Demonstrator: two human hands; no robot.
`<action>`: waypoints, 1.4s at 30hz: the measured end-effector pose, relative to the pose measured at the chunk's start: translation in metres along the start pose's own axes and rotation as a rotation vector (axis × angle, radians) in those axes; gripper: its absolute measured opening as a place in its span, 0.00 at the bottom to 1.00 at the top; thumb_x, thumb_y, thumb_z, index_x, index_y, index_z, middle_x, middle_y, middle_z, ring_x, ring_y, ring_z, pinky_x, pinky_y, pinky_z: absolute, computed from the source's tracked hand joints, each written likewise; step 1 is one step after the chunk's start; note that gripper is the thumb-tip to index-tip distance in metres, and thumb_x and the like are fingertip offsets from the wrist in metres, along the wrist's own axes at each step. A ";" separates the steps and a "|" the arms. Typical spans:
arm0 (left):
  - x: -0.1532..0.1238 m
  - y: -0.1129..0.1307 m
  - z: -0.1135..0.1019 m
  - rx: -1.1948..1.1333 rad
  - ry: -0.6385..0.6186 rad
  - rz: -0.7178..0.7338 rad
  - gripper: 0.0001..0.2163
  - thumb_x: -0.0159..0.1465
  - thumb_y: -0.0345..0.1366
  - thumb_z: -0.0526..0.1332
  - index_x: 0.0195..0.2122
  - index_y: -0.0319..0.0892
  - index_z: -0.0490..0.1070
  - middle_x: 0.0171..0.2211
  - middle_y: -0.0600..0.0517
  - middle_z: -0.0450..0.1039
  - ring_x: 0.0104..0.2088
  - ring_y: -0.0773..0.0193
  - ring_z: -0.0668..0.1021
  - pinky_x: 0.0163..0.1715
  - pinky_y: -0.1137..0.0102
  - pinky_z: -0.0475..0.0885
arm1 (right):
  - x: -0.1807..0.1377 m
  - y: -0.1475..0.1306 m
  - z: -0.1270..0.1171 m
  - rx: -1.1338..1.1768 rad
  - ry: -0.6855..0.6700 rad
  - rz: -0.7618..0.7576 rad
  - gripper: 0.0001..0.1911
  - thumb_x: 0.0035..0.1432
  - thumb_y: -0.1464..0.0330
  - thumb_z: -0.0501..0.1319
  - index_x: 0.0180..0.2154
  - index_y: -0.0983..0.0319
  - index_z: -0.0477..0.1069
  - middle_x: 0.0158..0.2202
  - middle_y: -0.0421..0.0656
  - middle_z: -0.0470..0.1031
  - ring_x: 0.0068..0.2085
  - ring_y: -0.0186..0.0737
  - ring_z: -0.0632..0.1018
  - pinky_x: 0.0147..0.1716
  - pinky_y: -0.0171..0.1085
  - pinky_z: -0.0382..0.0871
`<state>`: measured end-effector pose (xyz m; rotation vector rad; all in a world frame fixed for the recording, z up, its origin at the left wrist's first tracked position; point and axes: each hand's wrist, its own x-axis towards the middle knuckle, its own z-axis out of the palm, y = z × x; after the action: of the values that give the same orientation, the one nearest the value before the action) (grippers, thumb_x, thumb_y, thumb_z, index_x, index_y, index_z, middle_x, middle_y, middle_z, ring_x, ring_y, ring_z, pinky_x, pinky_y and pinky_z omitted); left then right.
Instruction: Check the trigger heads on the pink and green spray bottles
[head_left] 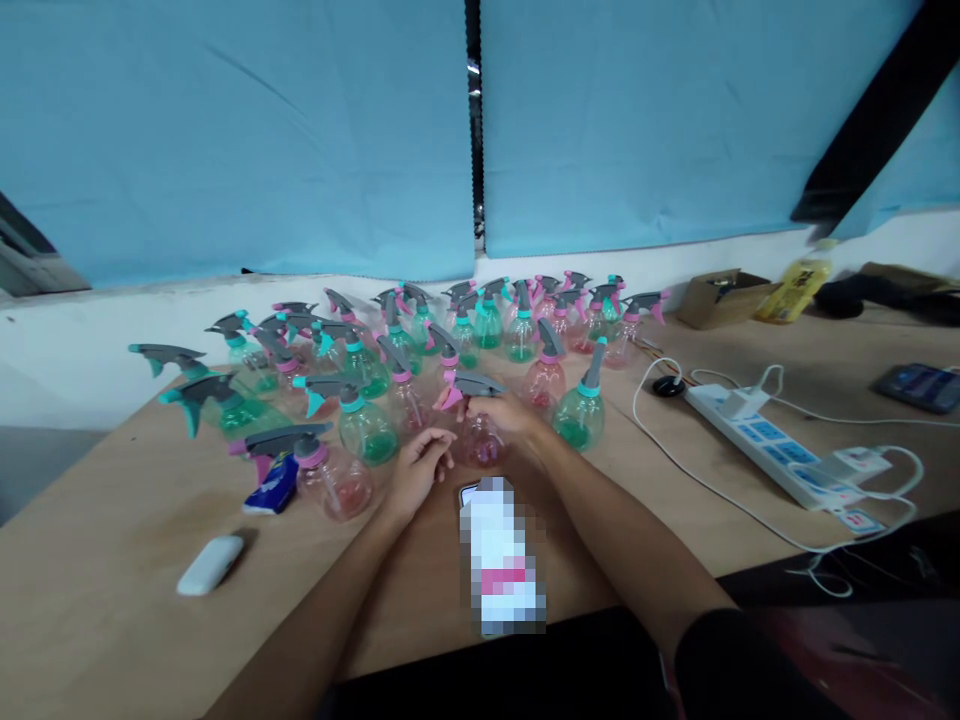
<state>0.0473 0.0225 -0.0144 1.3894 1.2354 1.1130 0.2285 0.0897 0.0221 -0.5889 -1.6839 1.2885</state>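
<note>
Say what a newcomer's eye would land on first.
Green and pink spray bottles crowd the table, with the right hand on a pink bottle near the middle. Behind them, blue curtains fill the upper view. A white power strip lies at right.

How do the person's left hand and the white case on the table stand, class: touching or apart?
Apart. The head view shows it: a stretch of tabletop separates the white case from the left hand.
</note>
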 end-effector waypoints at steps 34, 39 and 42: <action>-0.003 0.004 0.000 -0.026 0.000 0.002 0.12 0.59 0.46 0.61 0.36 0.43 0.74 0.21 0.57 0.70 0.16 0.72 0.67 0.16 0.76 0.54 | -0.008 0.022 0.017 -0.781 0.741 -0.260 0.38 0.50 0.73 0.57 0.63 0.66 0.49 0.56 0.58 0.62 0.57 0.54 0.66 0.57 0.53 0.61; -0.004 0.008 0.001 -0.011 0.007 0.001 0.13 0.59 0.46 0.61 0.36 0.42 0.74 0.21 0.56 0.69 0.16 0.71 0.67 0.16 0.76 0.54 | -0.006 0.032 0.012 -0.780 0.746 -0.305 0.39 0.51 0.72 0.59 0.63 0.68 0.48 0.56 0.58 0.63 0.58 0.53 0.67 0.58 0.51 0.61; -0.003 0.006 0.000 -0.007 -0.001 0.007 0.14 0.60 0.47 0.61 0.37 0.42 0.74 0.21 0.56 0.69 0.17 0.71 0.68 0.16 0.76 0.54 | -0.003 0.040 0.008 -0.822 0.737 -0.321 0.35 0.57 0.68 0.57 0.64 0.67 0.48 0.59 0.59 0.62 0.61 0.53 0.64 0.60 0.53 0.58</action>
<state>0.0477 0.0190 -0.0082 1.3898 1.2253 1.1210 0.2176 0.0972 -0.0167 -1.0524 -1.5119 0.0478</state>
